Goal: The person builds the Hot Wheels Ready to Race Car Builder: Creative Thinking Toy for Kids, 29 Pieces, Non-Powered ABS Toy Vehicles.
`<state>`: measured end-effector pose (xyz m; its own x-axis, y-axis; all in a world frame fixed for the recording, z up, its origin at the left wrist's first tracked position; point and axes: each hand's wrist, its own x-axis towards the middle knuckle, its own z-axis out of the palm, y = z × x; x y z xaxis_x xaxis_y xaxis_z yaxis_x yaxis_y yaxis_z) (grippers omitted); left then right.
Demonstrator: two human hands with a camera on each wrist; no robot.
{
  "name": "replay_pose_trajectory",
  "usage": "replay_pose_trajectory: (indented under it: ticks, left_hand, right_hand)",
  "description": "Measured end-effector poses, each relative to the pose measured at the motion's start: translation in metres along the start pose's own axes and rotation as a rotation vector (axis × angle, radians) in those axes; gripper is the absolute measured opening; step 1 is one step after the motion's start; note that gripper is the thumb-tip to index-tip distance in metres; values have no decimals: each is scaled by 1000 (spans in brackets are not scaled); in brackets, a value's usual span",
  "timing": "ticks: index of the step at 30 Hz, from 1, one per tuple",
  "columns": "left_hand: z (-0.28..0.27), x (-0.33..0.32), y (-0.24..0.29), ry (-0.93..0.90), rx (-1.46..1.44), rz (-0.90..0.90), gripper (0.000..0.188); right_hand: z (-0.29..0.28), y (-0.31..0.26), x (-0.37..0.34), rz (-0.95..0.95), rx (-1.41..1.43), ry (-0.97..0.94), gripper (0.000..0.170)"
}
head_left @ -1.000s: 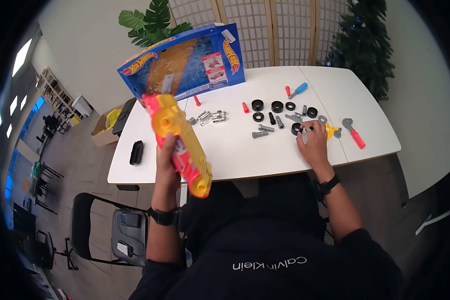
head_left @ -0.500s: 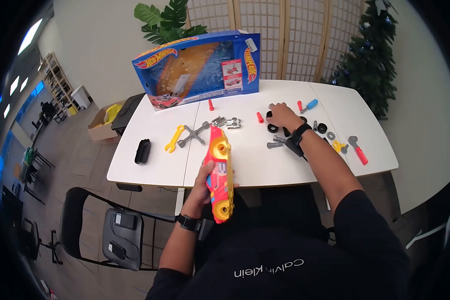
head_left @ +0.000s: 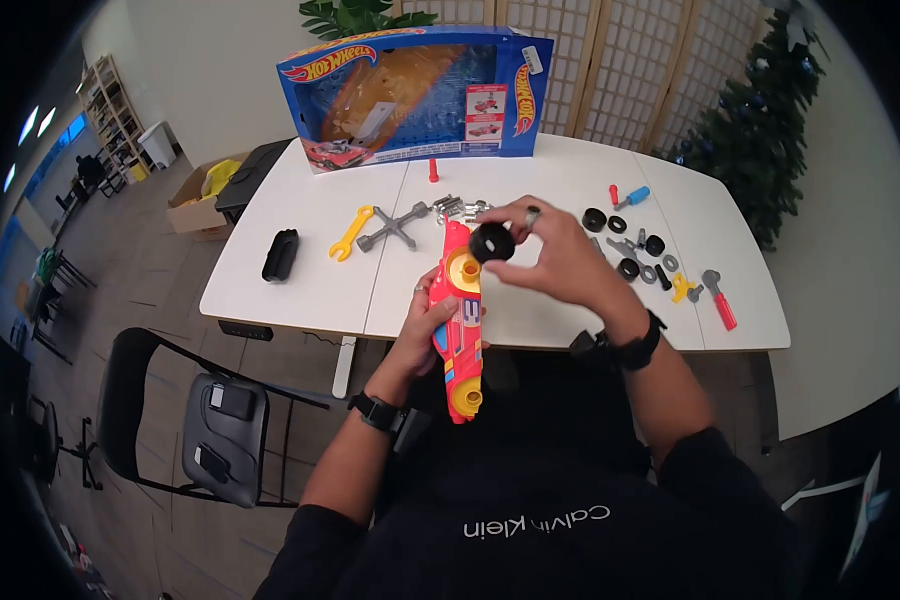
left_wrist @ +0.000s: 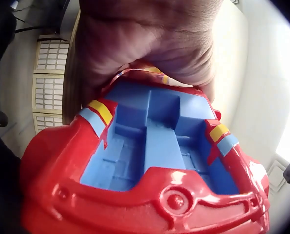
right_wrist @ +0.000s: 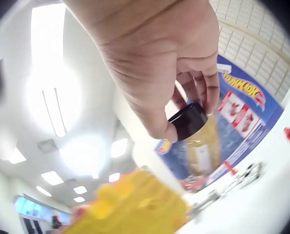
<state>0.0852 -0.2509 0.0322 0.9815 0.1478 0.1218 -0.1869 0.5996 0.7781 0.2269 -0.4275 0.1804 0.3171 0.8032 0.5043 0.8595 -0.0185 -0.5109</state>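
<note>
**Black wheel point(head_left: 482, 240) lined up near the upper hub point(head_left: 469, 268)**

The left hand point(head_left: 431, 322) grips the red and yellow toy car point(head_left: 458, 345) by its body, side turned upward, in front of the person at the near edge of the desk point(head_left: 270, 298). The right hand point(head_left: 558, 257) pinches the black wheel between thumb and fingers, beside the car's upper end. The step in hand looks like fitting wheel to hub. To do it well, I would hold the car firm, square the wheel's hole to the hub and push straight in (a tilted wheel would likely catch on the rim). Thumb and fingers are best left on the outer edge, so the hole stays visible.

The head view alone shows both hubs, the upper one and the lower hub point(head_left: 470, 399), each without a wheel. The left wrist view gives what the head view hides: the blue seats point(left_wrist: 164, 141) inside the car, but no wheel. The right wrist view shows the pinch from close by, with a visible gap between the wheel and the car's blurred yellow underside point(right_wrist: 135, 207); in the head view the wheel overlaps the car's outline, so contact there cannot be told.
</note>
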Motion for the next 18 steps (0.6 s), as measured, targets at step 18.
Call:
replay_pose_trajectory:
  ticks: [18]
  left_hand:
    - [-6, -13, -18, -133, -12, -168, 83]
  right_hand:
    - [48, -29, -88, 24, -154, 119, 63]
